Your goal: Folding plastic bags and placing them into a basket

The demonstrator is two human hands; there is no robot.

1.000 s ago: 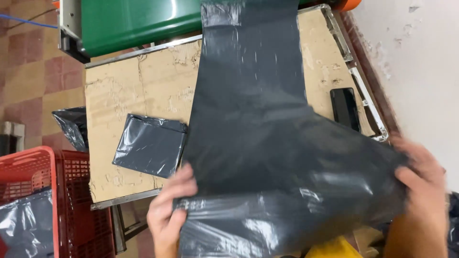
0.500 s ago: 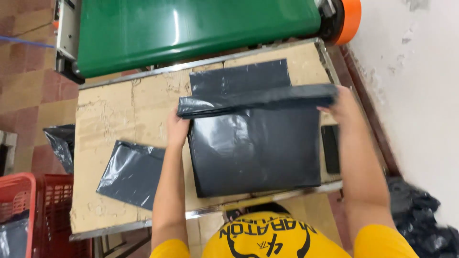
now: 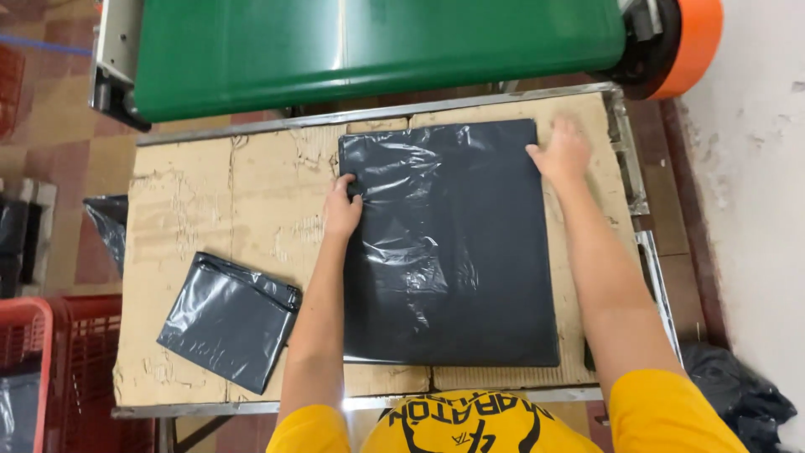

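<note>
- Leftmost, one red plastic slatted crate [image 3: 50, 369] stands on the floor beside the table, with a bit of grey plastic showing inside it.
- Next, one cardboard-covered metal-framed table [image 3: 210, 201] fills the middle of the view; its cardboard top is scuffed and torn in patches.
- On the table's near left part lies one small dark grey plastic mailer bag [image 3: 226, 320], flat and turned askew, its corners pointing diagonally; it is well apart from both hands.
- The left hand [image 3: 342, 208] rests on the left edge of the large bag, fingers curled together and pressing on the plastic, thumb on the bag's surface; it clamps nothing.
- One large dark grey glossy plastic mailer bag [image 3: 453, 252] lies flat on the table's right half, between the two hands. Its long axis runs away from the person, from the near table edge toward the green machine, sides square to the table. The surface shows wrinkles down its left part.
- The right hand [image 3: 563, 151] lies flat, fingers spread apart, at the bag's far right corner, partly on the cardboard just beside it.
- Along the far edge sits one green belt conveyor [image 3: 377, 42] with one orange round end cap [image 3: 692, 42] at its right.
- Two grey bags in all lie on the tabletop.
</note>
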